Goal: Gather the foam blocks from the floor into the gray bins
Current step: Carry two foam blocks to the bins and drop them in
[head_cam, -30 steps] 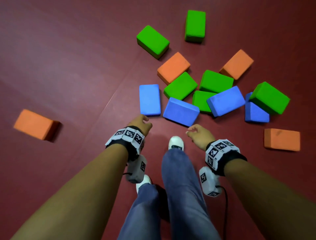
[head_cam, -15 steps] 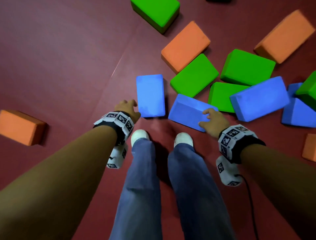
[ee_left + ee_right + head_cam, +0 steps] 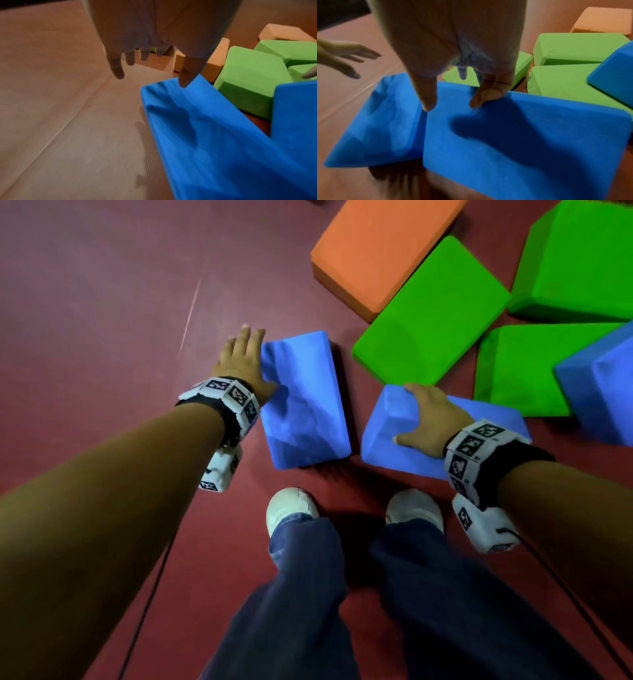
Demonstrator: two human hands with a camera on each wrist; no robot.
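Blue foam blocks lie side by side on the red floor (image 3: pixel 102 302) by the white shoes. Right hand (image 3: pixel 432 422) grips the right blue block (image 3: pixel 387 446). Left hand (image 3: pixel 241 361), fingers straight, is beside the left blue block (image 3: pixel 305 405).

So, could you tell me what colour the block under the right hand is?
Blue, clearest in the right wrist view.
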